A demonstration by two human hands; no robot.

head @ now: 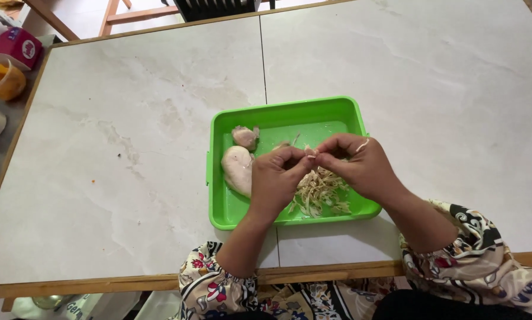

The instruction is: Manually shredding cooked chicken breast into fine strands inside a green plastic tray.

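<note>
I am mid-shred: my left hand [276, 178] and right hand [360, 166] pinch a small strip of chicken [310, 153] between closed fingertips over the green tray [289, 109]. Next, I judge, comes a gentle pull apart. Pale stringy shreds [320, 192] lie at 5 o'clock in the tray; smooth whole pieces [237, 166] at 9.

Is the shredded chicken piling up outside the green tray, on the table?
No, the shredded chicken lies inside the green tray, under the left hand and right hand.
</note>
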